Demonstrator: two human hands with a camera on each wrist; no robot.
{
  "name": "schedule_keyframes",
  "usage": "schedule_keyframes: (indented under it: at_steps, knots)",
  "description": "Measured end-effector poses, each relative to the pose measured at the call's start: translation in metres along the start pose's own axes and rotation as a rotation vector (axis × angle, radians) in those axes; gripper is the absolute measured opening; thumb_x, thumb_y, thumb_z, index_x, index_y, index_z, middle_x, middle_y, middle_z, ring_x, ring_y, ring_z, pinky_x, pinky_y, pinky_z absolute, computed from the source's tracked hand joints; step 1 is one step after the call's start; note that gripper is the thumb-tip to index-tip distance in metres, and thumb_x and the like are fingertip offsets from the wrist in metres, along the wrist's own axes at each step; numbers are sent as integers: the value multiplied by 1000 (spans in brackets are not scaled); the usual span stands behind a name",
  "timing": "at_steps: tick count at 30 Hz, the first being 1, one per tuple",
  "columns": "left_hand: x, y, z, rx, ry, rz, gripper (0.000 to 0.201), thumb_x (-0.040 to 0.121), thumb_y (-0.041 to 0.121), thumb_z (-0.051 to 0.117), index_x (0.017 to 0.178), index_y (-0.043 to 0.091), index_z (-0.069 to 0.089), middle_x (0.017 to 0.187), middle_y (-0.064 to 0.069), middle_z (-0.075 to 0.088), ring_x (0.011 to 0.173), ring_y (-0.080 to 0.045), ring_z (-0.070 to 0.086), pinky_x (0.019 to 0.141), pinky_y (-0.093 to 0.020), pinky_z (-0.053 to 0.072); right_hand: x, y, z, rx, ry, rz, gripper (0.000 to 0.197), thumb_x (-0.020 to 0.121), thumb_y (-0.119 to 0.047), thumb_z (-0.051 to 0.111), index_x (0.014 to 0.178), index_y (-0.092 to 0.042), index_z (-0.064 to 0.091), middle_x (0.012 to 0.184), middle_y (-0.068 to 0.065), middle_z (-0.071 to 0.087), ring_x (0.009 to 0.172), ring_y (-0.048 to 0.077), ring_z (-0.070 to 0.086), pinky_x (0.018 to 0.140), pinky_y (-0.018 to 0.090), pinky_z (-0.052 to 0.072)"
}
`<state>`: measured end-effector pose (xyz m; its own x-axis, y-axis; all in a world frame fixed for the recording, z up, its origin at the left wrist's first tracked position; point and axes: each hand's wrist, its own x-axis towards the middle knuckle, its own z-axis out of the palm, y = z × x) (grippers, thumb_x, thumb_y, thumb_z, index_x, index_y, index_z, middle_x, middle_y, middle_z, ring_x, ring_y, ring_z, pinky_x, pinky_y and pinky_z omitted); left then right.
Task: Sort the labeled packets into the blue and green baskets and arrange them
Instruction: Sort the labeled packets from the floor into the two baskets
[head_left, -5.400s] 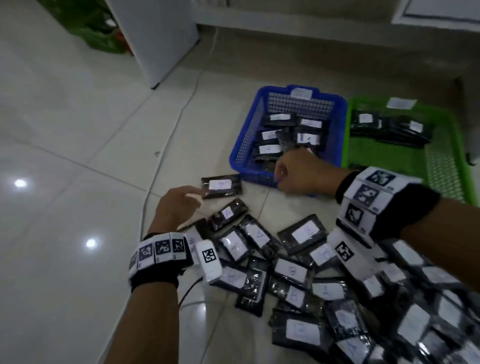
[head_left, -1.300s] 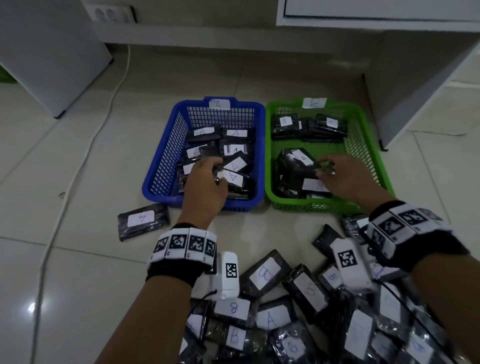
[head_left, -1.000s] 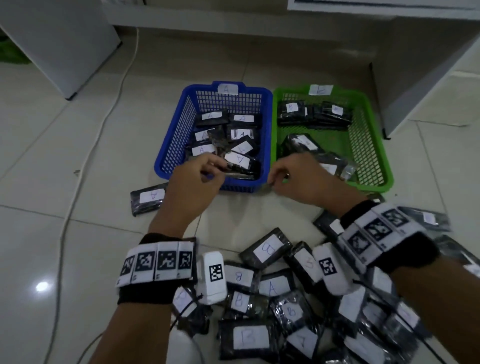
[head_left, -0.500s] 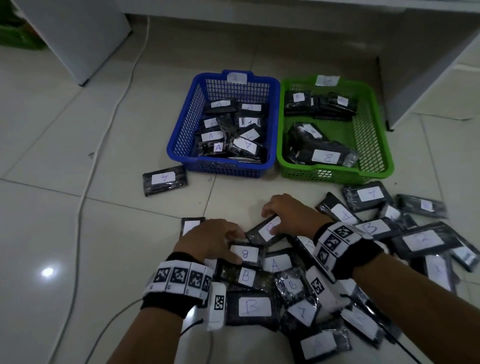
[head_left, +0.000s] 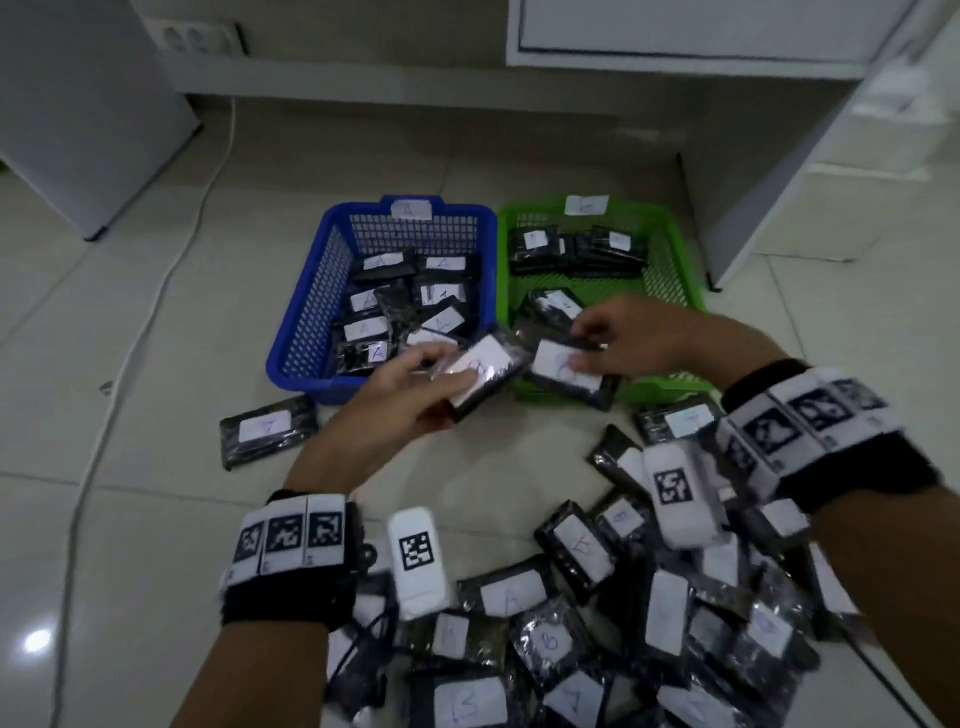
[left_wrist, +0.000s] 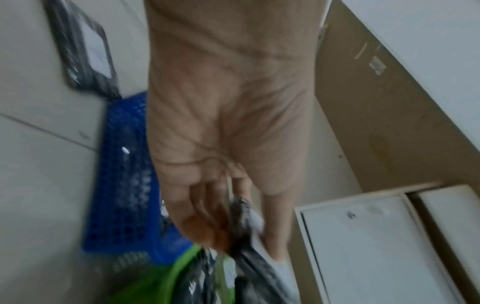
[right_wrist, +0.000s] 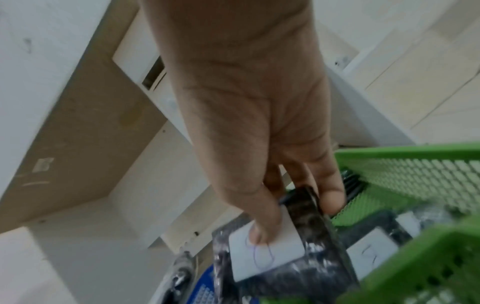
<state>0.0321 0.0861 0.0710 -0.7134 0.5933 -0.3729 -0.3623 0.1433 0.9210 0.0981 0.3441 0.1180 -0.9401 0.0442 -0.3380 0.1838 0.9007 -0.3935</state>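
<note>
My left hand (head_left: 415, 389) grips a black packet with a white label (head_left: 480, 371), held above the floor in front of the gap between the two baskets. In the left wrist view the fingers (left_wrist: 205, 222) curl round that packet (left_wrist: 249, 253). My right hand (head_left: 628, 340) pinches a second labelled packet (head_left: 566, 371) over the front rim of the green basket (head_left: 675, 244); the thumb (right_wrist: 262, 222) presses its label (right_wrist: 267, 253). The blue basket (head_left: 306, 322) holds several packets marked A. More labelled packets (head_left: 561, 639) lie heaped on the floor near me.
One stray packet (head_left: 267, 428) lies on the tiles left of the blue basket. A white cable (head_left: 150, 296) runs along the floor at the left. A white cabinet (head_left: 831, 156) stands right of the green basket, another white unit (head_left: 78, 104) at the far left.
Both hands have left the floor pile and risen toward the baskets, each now carrying a packet it picked up there.
</note>
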Motion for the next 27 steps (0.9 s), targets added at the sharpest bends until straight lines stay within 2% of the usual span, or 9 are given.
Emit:
schedule_keyframes:
  at_steps: [3,8,11,14,18,20,23,25,27]
  knots:
    - [43,8,36,365,166,266,31,87,20,77,116,20,67,110,0,73,95,-10,68,80,-26,58,8,37,-24,-123,180,77,15,88,-29,70,91,-18,61,99,8,64,90,24,57,75,28,41]
    - [91,4,84,944,186,471,30,90,21,73,118,29,64,117,5,65,105,-13,59,85,-23,41,27,80,-21,-355,85,102,20,89,-25,68,103,-10,64,106,11,63,99,29,59,77,29,40]
    - [103,-8,92,1031,107,420,35,91,6,67,122,23,66,124,-5,62,115,-21,58,88,-25,43,30,88,-10,-411,44,48,17,88,-18,69,102,-9,67,101,11,64,100,29,60,74,28,40]
    - [95,-18,85,1025,51,443,43,89,0,64,126,21,65,128,-4,61,118,-20,56,101,-30,46,30,89,1,-418,-26,53,30,89,-18,66,117,-7,65,112,18,64,106,34,60,85,35,49]
    - [64,-25,72,927,129,614,22,89,13,67,106,27,70,105,9,66,95,-7,59,85,-20,46,21,67,11,-414,60,-146,12,89,-15,62,95,-9,71,89,11,62,84,31,62,70,34,48]
    - [43,-32,62,832,59,530,14,91,16,67,99,26,72,95,15,69,82,1,62,74,-12,48,12,45,19,-308,20,-204,14,84,-6,61,84,-15,72,80,0,61,76,19,61,69,30,47]
    - [17,-57,44,855,-52,332,17,89,16,68,98,29,73,91,14,69,70,4,60,68,-16,48,-9,15,42,-207,-293,-179,18,78,-4,65,82,-21,73,75,-10,63,69,6,57,69,23,48]
    - [4,-83,43,948,-126,232,20,87,21,66,104,31,71,96,12,67,76,0,60,73,-26,49,-22,11,65,-242,-427,-175,19,77,-2,66,86,-16,73,78,-7,64,71,9,58,66,22,48]
    - [-5,-108,57,1142,-241,202,35,88,41,52,120,33,62,112,6,60,96,-14,60,81,-34,50,-33,15,89,-347,-439,-215,21,79,-3,67,99,-10,71,96,1,67,91,18,60,78,25,45]
